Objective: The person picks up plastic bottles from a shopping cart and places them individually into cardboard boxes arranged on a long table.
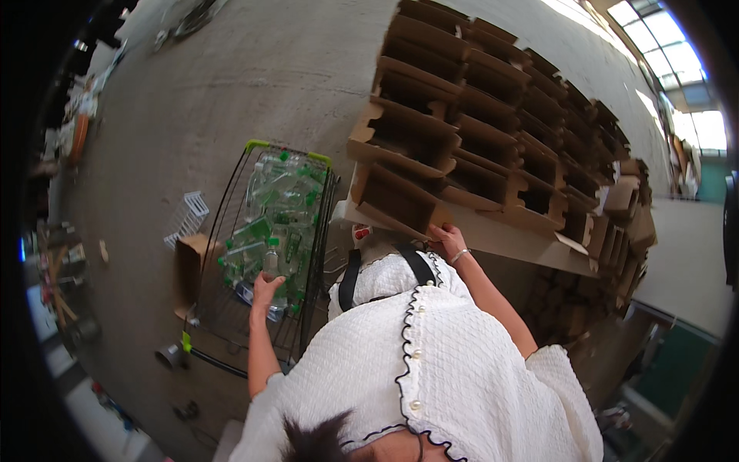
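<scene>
My left hand [268,289] reaches into a black wire shopping cart [218,231] with bright green corner pieces. Its fingers are closed around a clear plastic bottle [272,260] with a green cap, which stands upright. Many similar clear bottles [281,189] lie jumbled in the cart, some tilted, some flat. On the other side, my right hand [448,240] grips the near corner of an open brown cardboard box [396,199], fingers over its edge. The inside of that box looks dark, and I cannot make out anything in it.
Rows of open cardboard boxes [485,138] cover a pale tabletop [531,245] ahead and to the right. A white wire rack [187,219] and another cardboard box [192,273] stand left of the cart. A metal cylinder [169,356] lies on the floor near the cart's close corner.
</scene>
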A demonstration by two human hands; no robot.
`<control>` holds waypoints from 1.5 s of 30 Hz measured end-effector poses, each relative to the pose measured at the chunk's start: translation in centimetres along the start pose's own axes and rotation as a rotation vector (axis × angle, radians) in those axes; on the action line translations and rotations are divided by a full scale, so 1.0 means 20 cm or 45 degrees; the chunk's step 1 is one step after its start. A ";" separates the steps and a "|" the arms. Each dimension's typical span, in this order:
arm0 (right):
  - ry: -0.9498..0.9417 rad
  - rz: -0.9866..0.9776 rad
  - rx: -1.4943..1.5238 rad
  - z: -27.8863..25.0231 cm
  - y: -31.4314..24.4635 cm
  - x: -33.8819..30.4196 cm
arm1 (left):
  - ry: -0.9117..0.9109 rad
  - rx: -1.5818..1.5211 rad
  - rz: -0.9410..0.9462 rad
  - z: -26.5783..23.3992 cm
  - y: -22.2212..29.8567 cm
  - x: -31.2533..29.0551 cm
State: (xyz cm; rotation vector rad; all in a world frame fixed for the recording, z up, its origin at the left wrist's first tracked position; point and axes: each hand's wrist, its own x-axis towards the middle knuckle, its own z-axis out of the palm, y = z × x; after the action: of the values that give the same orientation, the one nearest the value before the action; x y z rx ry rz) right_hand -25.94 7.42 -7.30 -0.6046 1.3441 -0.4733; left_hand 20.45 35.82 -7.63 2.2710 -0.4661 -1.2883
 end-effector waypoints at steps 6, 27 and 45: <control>-0.036 -0.003 -0.013 -0.02 -0.07 -0.01 | -0.326 -0.464 0.598 0.22 1.01 -0.44; -0.199 -0.216 -0.201 -0.16 0.10 0.06 | -0.779 1.559 1.204 1.18 1.84 -0.36; 0.033 -0.451 -0.543 -0.10 0.15 0.10 | -1.260 1.172 0.102 1.13 1.69 -0.06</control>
State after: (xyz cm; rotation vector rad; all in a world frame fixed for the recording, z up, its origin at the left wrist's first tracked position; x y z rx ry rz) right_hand -27.58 8.26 -10.98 -1.2047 1.3765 -0.4812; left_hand -1.66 3.08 2.38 1.9520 -1.7543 -2.4587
